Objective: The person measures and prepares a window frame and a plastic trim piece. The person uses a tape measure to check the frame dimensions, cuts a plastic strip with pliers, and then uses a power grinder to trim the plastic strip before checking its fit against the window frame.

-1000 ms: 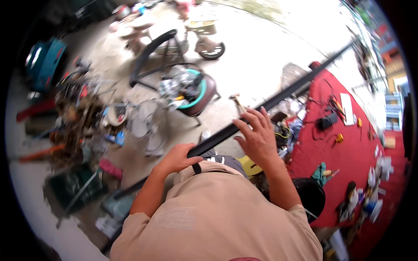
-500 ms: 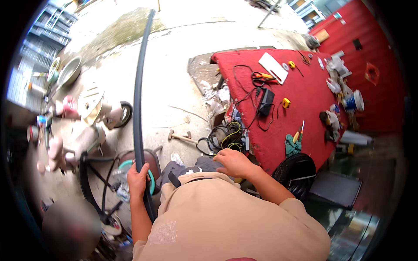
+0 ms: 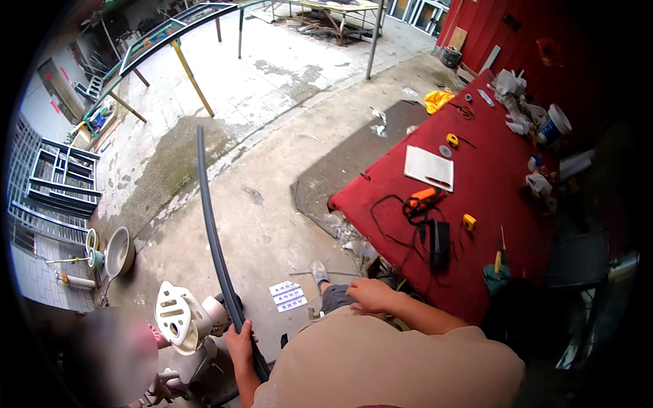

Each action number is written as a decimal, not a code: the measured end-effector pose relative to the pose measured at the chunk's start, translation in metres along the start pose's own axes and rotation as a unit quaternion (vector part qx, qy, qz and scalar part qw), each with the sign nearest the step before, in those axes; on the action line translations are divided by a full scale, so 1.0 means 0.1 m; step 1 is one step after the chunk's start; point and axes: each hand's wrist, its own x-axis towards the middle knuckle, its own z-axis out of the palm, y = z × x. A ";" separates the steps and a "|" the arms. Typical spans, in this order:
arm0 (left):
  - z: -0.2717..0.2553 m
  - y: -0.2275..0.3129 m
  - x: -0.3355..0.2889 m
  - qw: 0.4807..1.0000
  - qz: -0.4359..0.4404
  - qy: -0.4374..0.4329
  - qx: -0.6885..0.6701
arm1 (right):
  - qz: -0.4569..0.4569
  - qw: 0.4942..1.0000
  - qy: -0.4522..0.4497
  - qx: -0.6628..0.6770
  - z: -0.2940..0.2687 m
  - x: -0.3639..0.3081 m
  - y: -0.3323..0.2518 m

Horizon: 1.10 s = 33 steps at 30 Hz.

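Observation:
A long dark grey bar (image 3: 217,251), like a window-frame profile, slants forward from beside my body. My left hand (image 3: 241,345) is wrapped round its near end, and the far end points ahead over the concrete floor. My right hand (image 3: 373,296) rests near my waist with its fingers loosely bent and apart, nothing seen in it. It is nearest to the red-covered table (image 3: 398,211). On that cloth lie a black power adapter (image 3: 439,245) with cable, an orange-handled tool (image 3: 423,197), a white board (image 3: 428,168) and a yellow tape measure (image 3: 469,222).
A cream child's ride-on toy (image 3: 180,316) stands at the left, near a blurred round patch. Printed label strips (image 3: 288,297) lie on the floor. Further off are a grey basin (image 3: 120,251), stacked metal frames (image 3: 64,173) and a long rack (image 3: 194,64). A white bucket (image 3: 554,126) lies at the right.
My view has swung up and I have moved forward, bringing the far yard and rack into sight. The bar stays in my left hand. My right hand stays near my waist.

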 end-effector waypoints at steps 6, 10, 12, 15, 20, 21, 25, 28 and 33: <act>0.19 0.92 0.76 0.998 0.012 0.026 0.057 | -0.114 0.991 0.035 -0.052 -1.89 1.77 0.13; 0.39 1.27 1.30 0.997 0.014 0.017 0.074 | -0.141 0.979 0.099 -0.112 -2.91 2.61 0.06; 0.47 1.33 1.71 0.998 0.004 0.016 0.069 | -0.148 0.979 0.124 -0.064 -3.12 2.97 0.12; 0.59 1.96 2.18 0.996 -0.001 0.006 0.089 | -0.123 0.982 0.142 0.015 -3.22 3.47 0.31; 0.71 2.61 3.48 0.995 -0.018 -0.019 0.100 | 0.053 0.998 0.022 0.009 -2.52 3.93 1.46; 0.73 2.75 3.82 0.993 -0.004 -0.033 0.117 | 0.101 0.995 -0.002 -0.007 -2.30 3.92 1.73; 0.81 3.34 4.80 0.991 0.022 -0.054 0.117 | 0.297 0.941 -0.149 0.059 -1.56 3.64 2.49; 0.92 3.86 5.43 0.993 0.008 -0.084 0.087 | 0.386 0.872 -0.048 0.297 -1.17 3.37 2.71; 1.23 4.80 6.29 0.984 0.045 -0.103 0.139 | 0.493 0.691 0.047 0.527 -0.78 3.50 2.75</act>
